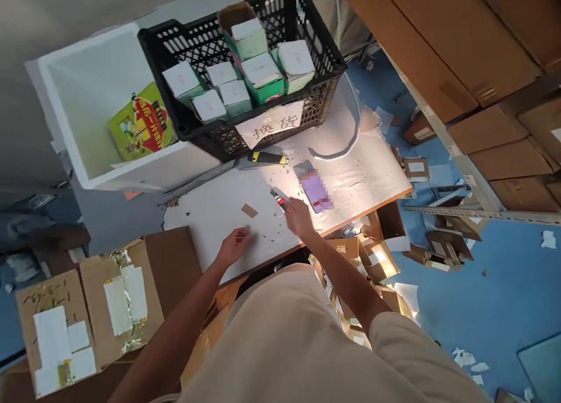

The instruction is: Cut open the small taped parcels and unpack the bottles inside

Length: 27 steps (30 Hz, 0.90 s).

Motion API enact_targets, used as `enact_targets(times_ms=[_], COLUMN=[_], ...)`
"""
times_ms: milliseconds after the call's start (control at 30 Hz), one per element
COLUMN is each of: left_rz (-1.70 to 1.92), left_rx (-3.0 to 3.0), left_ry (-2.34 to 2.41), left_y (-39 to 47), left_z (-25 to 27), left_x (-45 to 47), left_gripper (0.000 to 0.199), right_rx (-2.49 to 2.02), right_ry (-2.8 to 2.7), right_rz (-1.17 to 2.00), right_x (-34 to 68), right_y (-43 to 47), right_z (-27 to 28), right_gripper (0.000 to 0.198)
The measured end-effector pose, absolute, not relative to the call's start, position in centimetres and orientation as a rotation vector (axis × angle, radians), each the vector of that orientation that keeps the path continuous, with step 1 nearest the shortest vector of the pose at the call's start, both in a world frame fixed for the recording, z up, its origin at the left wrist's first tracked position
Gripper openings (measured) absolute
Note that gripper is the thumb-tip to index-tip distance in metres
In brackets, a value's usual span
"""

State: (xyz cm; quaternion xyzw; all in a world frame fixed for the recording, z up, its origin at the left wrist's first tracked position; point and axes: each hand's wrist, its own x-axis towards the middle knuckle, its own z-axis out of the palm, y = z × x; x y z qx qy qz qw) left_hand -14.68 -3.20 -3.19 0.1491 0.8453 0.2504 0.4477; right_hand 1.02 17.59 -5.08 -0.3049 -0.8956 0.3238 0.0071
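In my right hand (298,217) is a utility knife (279,200) with red and dark parts, held just above the white-covered table and pointing away from me. My left hand (234,246) hovers by the table's near edge, its fingers loosely bent with a gap at the thumb; I make out nothing held in it. A small flat piece of brown cardboard (249,210) lies a little beyond the left hand. Tiny dark scraps are scattered between both hands. To the right of the knife lies a purple phone-shaped object (316,191), partly blurred.
A black plastic crate (318,96) of green-and-white boxes stands at the table's back, with a yellow-and-black cutter (268,157) before it. Left of it is a white foam box (65,108) holding a green packet (142,122). Cartons (173,268) flank the table; shelves (473,181) stand right.
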Motion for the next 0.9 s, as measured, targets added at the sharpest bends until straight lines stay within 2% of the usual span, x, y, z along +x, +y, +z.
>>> enact_targets(times_ms=[100,233,367,500,667,800,900], left_rz=[0.638,0.654,0.713,0.74,0.801,0.703,0.545], left_rx=[0.256,0.234,0.219,0.224,0.39,0.591,0.726], left_ry=[2.109,2.114,2.107,2.076,1.929,1.736,1.598], left_y=[-5.6,-8.6,-11.1,-12.6,-11.3,-8.4,-6.7], left_z=[-2.9,-2.7,-2.9,-3.5,-3.7,-3.6,-3.4], left_x=[-14.2,-14.1,-14.8,-15.4,-14.9,-12.5,-9.5], left_gripper=[0.057,0.06,0.058,0.053,0.054,0.058,0.057], right_rx=[-0.718,-1.023,-1.174,-1.305,-1.467,-1.585,-1.627], right_ry=[-2.928,-2.897,-2.773,-2.478,-1.802,-1.196,-0.822], right_rz=[1.159,1.309,1.451,1.647,1.842,1.662,1.439], right_x=[-5.2,-10.8,-10.8,-7.4,0.5,10.1,16.3], right_y=[14.1,10.9,10.1,9.4,6.0,0.7,-4.6], right_z=[-5.3,-6.1,-6.9,-7.0,-5.6,-3.9,-2.9], right_gripper=[0.036,0.039,0.026,0.009,0.019,0.032,0.029])
